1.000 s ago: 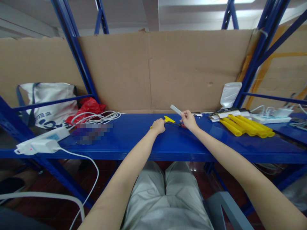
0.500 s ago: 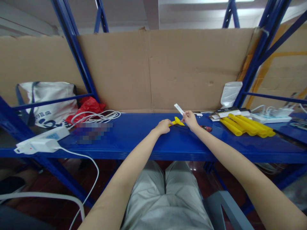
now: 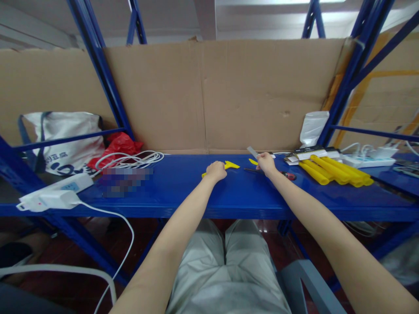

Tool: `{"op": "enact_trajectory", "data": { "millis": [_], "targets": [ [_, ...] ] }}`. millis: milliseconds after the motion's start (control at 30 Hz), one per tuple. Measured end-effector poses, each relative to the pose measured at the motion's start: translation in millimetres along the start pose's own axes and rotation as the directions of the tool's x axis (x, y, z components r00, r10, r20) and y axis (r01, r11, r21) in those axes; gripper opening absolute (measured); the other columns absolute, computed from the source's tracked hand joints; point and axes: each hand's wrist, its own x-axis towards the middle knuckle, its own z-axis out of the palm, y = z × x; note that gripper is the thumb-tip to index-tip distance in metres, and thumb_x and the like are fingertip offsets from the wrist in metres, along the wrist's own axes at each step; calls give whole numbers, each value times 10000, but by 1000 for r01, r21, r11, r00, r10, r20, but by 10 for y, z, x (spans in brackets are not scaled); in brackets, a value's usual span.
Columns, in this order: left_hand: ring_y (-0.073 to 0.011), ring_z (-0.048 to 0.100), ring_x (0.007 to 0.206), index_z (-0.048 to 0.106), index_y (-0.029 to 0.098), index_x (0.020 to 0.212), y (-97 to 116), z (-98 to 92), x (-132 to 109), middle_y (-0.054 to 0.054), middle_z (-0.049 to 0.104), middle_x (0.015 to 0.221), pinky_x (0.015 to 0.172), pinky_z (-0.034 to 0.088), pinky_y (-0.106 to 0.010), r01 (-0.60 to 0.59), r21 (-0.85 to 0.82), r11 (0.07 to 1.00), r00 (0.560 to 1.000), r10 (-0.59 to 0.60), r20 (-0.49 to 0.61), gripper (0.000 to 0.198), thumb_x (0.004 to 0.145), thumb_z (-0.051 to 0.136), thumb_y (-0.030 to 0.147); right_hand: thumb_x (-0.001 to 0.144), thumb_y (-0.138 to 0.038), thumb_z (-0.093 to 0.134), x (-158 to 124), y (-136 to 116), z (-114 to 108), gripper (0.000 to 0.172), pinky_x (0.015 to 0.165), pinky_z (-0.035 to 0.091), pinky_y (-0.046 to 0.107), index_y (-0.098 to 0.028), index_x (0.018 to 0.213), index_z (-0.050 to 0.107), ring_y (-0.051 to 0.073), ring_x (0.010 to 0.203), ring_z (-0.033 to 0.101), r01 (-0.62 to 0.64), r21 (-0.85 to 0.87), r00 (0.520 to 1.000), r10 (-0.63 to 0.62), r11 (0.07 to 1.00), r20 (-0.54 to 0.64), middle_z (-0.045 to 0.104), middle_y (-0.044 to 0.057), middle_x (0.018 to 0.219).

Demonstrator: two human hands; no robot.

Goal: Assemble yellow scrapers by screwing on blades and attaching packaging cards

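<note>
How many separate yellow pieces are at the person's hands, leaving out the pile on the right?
2: a longer yellow piece gripped in the left hand, showing on both sides of it; a small yellow piece at the right hand. Others may be hidden.

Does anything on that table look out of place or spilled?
Nothing looks spilled. One oddity: at the left, the long white plastic power strip lies slanted near the front edge of the glossy blue table, with a thin white cable hanging over that edge, where it might get snagged.
</note>
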Motion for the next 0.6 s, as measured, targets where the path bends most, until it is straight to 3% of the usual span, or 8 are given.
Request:
{"op": "enact_trajectory", "data": {
  "millis": [67, 200, 433, 600],
  "targets": [
    [-276, 609, 1028, 677, 184, 1004, 15, -11, -11, -117, 650, 1107, 827, 482, -347, 18, 10, 1000, 1000, -18, 0, 289, 789, 484, 189, 791, -202, 565, 52, 46, -65, 140, 411, 421, 225, -189, 705, 455, 94, 369, 474, 27, -79, 999, -29, 997, -25, 464, -55, 482],
    [-295, 580, 1071, 596, 131, 1099, 52, -13, -33, -163, 615, 1154, 882, 442, -408, 26, 2, 1000, 998, -26, -50, 328, 802, 474, 199, 761, -152, 556, 115, 104, -144, 155, 494, 428, 251, -192, 641, 467, 119, 441, 500, 201, -198, 978, -208, 959, -15, 481, -37, 487],
    [-266, 539, 1128, 473, 162, 1200, 43, 64, -3, -141, 578, 1202, 901, 416, -400, -86, 27, 996, 995, 87, -39, 361, 848, 403, 134, 777, -107, 497, -135, -87, -1, 151, 452, 378, 187, -192, 658, 458, 85, 391, 466, 341, -164, 913, -284, 926, 294, 462, -61, 448],
    [-261, 551, 1105, 488, 183, 1199, 25, 75, 10, -125, 571, 1193, 892, 427, -374, -94, 45, 995, 995, 96, -37, 393, 818, 434, 105, 746, -68, 501, -207, -304, 136, 170, 428, 365, 184, -186, 630, 467, 77, 348, 451, 371, -253, 883, -255, 894, 395, 471, -59, 435]
  ]
}}
